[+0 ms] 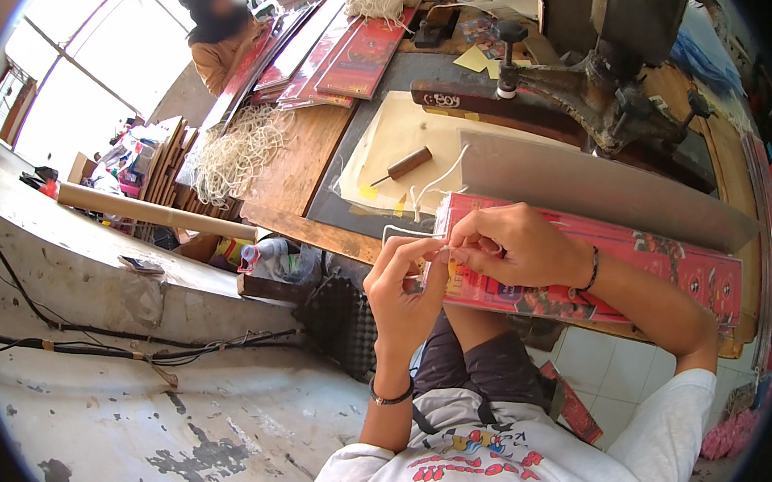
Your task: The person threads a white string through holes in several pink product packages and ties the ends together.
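My left hand (402,286) and my right hand (523,247) meet at the left end of a long red printed board or stack of sheets (675,283). Both hands are pinched closed, their fingertips almost touching, on a thin white cord (408,231). The cord loops up from my left fingers and runs to the board's edge. My right hand rests over the board's corner. Just beyond lies an awl (407,163) with a wooden handle, on a cream sheet (387,133). Another loose piece of white cord (440,183) curls beside it. The exact knot or hole is hidden by my fingers.
A black metal clamp or press (590,92) stands at the far right, with a grey panel (597,181) before it. Far left are a tangle of white cords (235,153) and stacked red boards (364,54). Behind them is another person (215,38). A wall ledge (91,253) runs along the left.
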A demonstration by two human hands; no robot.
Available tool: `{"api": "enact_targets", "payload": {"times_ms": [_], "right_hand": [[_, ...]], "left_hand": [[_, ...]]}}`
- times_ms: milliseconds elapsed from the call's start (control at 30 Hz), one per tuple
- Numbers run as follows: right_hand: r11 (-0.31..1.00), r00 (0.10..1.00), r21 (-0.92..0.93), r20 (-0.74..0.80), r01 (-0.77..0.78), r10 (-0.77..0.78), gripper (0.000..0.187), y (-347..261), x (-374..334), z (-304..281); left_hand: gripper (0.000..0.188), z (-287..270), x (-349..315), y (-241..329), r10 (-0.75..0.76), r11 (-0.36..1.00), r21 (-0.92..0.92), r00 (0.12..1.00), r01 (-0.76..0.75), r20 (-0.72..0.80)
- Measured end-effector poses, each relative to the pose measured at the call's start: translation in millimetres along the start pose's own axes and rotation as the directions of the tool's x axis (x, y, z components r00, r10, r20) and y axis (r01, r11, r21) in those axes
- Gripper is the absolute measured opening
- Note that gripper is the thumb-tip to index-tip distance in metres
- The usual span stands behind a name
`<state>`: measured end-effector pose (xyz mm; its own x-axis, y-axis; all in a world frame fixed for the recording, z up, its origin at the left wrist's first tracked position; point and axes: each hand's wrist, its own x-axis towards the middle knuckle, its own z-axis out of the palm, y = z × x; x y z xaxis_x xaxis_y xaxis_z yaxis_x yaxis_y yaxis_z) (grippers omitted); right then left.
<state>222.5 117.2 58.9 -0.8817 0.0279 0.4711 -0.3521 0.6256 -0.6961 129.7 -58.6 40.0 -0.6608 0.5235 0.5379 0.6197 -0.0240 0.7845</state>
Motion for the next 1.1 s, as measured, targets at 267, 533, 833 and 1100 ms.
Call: {"api": "enact_targets", "payload": {"times_ms": [267, 533, 833, 1100], "right_hand": [[1.000, 1.000, -0.002, -0.027, -0.002, 0.002, 0.013, -0.3, -1.2, -0.1], [1.000, 0.999, 0.026, -0.045, -0.002, 0.003, 0.013, 0.4, -1.2, 1.8], [1.000, 1.000, 0.023, -0.015, -0.006, 0.007, 0.015, 1.2, -1.2, -0.2], [0.999, 0.996, 0.020, -0.081, 0.039, -0.037, 0.013, 2.9, -0.1, 1.2]], "left_hand": [[0.017, -0.8, 1.8, 1.4, 0.016, 1.000, 0.002, 1.000, -0.016, 0.003], [0.009, 1.0, -2.4, 3.7, -0.089, 0.994, -0.075, 0.995, 0.085, -0.042], [0.007, -0.6, -4.0, 0.5, -0.093, 0.993, -0.082, 0.993, 0.087, -0.071], [0.008, 0.7, -3.0, 0.0, -0.091, 0.993, -0.087, 0.993, 0.084, -0.077]]}}
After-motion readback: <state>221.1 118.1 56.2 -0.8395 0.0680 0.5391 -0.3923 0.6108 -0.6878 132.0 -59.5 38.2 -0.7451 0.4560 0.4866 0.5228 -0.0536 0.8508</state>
